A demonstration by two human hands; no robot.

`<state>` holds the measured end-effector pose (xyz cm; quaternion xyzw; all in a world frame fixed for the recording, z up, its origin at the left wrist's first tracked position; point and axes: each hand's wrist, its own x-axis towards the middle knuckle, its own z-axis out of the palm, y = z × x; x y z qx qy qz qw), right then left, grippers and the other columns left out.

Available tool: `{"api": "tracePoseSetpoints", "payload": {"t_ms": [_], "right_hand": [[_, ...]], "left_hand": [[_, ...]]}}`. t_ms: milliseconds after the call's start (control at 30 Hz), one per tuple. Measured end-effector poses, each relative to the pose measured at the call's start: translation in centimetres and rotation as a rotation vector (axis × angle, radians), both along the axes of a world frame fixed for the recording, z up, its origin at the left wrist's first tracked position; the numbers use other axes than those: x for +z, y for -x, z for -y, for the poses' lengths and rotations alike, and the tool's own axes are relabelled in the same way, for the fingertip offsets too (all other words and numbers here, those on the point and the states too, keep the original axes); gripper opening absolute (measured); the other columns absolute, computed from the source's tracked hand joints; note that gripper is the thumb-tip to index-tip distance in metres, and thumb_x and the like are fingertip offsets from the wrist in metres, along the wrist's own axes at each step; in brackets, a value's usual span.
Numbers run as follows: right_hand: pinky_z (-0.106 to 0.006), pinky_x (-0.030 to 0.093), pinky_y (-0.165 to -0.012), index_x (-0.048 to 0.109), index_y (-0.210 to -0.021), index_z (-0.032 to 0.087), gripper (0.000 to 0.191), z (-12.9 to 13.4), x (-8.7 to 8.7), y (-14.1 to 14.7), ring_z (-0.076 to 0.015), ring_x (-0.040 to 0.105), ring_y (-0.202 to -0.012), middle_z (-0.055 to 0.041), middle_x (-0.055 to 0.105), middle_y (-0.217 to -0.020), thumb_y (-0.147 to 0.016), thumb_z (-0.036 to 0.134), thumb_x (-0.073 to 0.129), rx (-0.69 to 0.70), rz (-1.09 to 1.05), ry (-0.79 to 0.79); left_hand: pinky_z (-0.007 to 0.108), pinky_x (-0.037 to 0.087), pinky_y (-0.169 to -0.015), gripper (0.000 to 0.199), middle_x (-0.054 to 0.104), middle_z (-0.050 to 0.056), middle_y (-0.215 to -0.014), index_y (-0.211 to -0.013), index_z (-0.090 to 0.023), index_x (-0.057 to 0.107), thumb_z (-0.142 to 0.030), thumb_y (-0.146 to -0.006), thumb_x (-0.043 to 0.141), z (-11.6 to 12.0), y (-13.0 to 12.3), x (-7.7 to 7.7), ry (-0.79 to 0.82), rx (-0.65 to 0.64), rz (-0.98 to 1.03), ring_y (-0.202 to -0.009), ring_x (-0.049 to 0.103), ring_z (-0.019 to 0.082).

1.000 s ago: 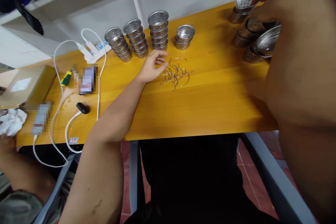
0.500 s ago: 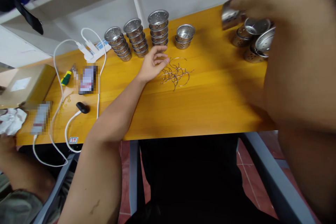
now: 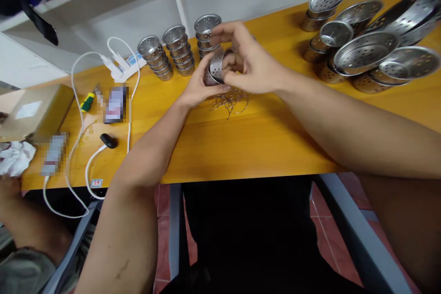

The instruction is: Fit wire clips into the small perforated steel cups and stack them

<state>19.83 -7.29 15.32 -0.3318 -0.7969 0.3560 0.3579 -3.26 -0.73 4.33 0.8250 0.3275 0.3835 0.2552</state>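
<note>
Over the table, my left hand (image 3: 199,86) curls around a small perforated metal strainer cup (image 3: 208,78). Bent over it from the right is my right hand (image 3: 251,62), its fingers closed on a second strainer cup (image 3: 217,65). The two cups touch or overlap, and fingers partly cover both. Just below the hands lies a loose pile of thin curved wire pieces (image 3: 229,102). Behind them stand stacks of similar cups: a left stack (image 3: 155,57), a middle stack (image 3: 179,50) and a right stack (image 3: 207,32); the right one is partly hidden by my fingers.
Larger perforated strainers (image 3: 367,53) and cups crowd the table's right side. To the left are a power strip (image 3: 127,70), white cables, a phone (image 3: 115,104), a green-yellow handle (image 3: 87,102) and a cardboard box (image 3: 37,112). Another person's arm (image 3: 31,220) rests at lower left.
My right hand has come from the strainers at the right to my left hand, bringing metal cups. The left hand, empty before, now grips one. The short cup stack behind is now hidden.
</note>
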Motion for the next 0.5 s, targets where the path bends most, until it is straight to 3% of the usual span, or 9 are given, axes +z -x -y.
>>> {"api": "tracePoseSetpoints", "payload": {"t_ms": [133,300,367,500], "right_hand": [[-0.056,0.067,-0.109,0.056,-0.153,0.049,0.076,-0.7,-0.3,0.0,-0.0385,0.06,-0.154,0.0038,0.062,-0.175,-0.084,0.047,0.087,-0.028,-0.114,0.054],[-0.056,0.069,-0.099,0.057,-0.143,0.044,0.069,-1.5,-1.5,0.3,-0.0345,0.073,-0.128,0.0016,0.07,-0.156,-0.086,0.054,0.095,-0.034,-0.226,0.149],[-0.052,0.069,-0.098,0.055,-0.141,0.04,0.071,-1.6,-1.5,0.4,-0.0321,0.073,-0.126,-0.0004,0.069,-0.153,-0.084,0.049,0.097,-0.057,-0.233,0.147],[-0.051,0.068,-0.103,0.055,-0.14,0.038,0.073,-1.0,-0.6,0.5,-0.0316,0.072,-0.124,-0.0016,0.07,-0.156,-0.083,0.058,0.097,-0.155,-0.179,0.121]], "left_hand": [[0.059,0.068,-0.132,0.095,0.069,0.003,-0.166,-0.178,-0.04,0.042,-0.068,-0.103,0.094,0.2,-0.2,0.0,-0.046,-0.019,-0.018,-0.164,0.077,0.032],[0.051,0.073,-0.124,0.102,0.075,0.002,-0.15,-0.178,-0.041,0.043,-0.075,-0.098,0.096,0.3,-0.5,-0.4,0.002,-0.009,0.024,-0.152,0.083,0.03],[0.051,0.072,-0.127,0.104,0.073,0.003,-0.152,-0.178,-0.041,0.044,-0.076,-0.097,0.098,0.2,-0.5,-0.4,0.031,-0.013,0.058,-0.154,0.082,0.03],[0.055,0.069,-0.131,0.093,0.074,0.003,-0.151,-0.173,-0.039,0.051,-0.077,-0.1,0.094,-0.4,-0.1,-0.6,0.107,-0.013,0.09,-0.154,0.081,0.03]]}}
